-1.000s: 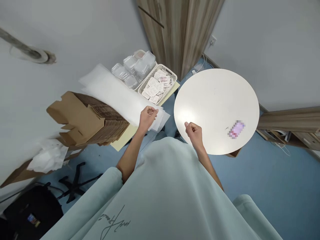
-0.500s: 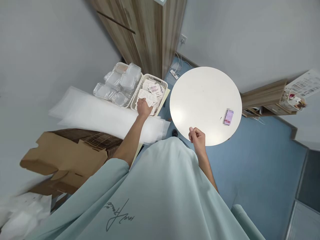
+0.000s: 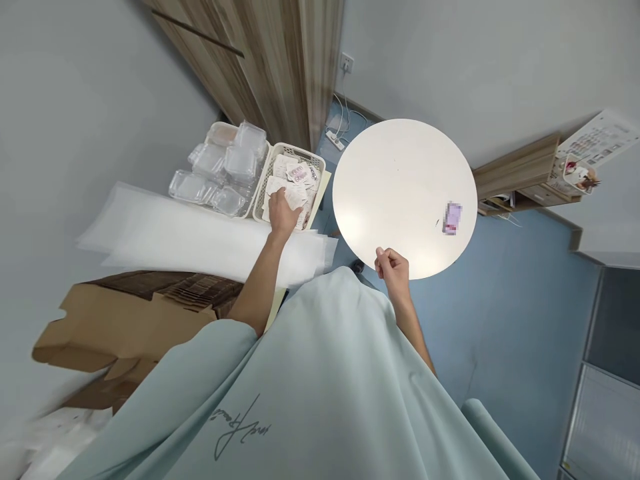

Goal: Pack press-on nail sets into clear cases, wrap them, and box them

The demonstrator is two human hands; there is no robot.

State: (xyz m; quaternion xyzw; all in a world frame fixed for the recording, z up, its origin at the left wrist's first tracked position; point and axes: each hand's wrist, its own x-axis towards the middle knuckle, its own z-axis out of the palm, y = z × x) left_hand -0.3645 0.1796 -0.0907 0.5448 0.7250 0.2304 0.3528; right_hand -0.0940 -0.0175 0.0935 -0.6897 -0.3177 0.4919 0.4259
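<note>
My left hand [image 3: 284, 215] reaches into a white mesh basket [image 3: 261, 198] on my left. Its fingers are spread over white printed packets or cards [image 3: 296, 193], and the fingertips appear to touch them. A pink-printed packet [image 3: 299, 173] lies on top of that pile. Over the near edge of a round white table [image 3: 400, 180], my right hand [image 3: 394, 270] is loosely closed, with nothing visible in it. On the table's right side lies a blurred purple item [image 3: 453, 218], with a small dark sliver [image 3: 437, 222] beside it.
Clear plastic boxes [image 3: 240, 163] fill a second basket beside the first. Translucent sheets [image 3: 190, 237] lie in front, above flattened cardboard [image 3: 125, 323]. A wooden cabinet [image 3: 270, 73] stands behind. A power strip [image 3: 334, 140] with cables sits on the floor, and a low shelf [image 3: 525, 173] stands right.
The view has shifted slightly. My left hand has spread its fingers over the packets, having been more curled before. My right hand keeps its closed shape by the table edge.
</note>
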